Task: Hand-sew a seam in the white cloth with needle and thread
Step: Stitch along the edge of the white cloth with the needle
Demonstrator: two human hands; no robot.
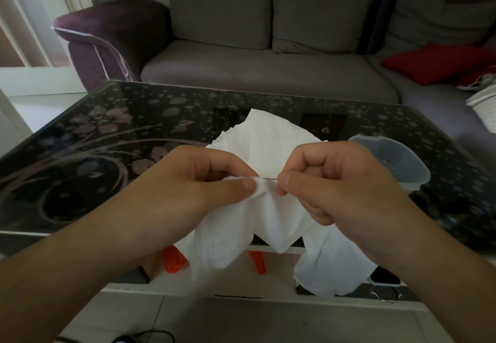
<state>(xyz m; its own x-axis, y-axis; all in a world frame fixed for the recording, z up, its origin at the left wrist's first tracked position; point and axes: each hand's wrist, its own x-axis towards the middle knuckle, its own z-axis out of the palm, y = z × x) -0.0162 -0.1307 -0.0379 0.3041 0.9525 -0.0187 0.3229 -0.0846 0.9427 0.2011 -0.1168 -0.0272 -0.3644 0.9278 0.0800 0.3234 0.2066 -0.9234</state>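
Grey sofa (268, 68) behind floral glass table (107, 133) — left hand (204, 179) pinches white cloth (271, 149), right hand (322, 181) pinches needle (268, 179).

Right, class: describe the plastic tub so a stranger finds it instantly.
Start at the dark flowered table. Beside the right hand, right of the white cloth, lies a plastic tub, tipped sideways. It is the only see-through thing there.

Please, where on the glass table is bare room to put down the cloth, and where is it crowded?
Bare room: the flower-patterned left half of the table, from the left hand to the left edge, and the far strip toward the sofa. Crowded: the near middle, where both hands hold the white cloth, and the right side by the right hand, where the clear plastic container lies.
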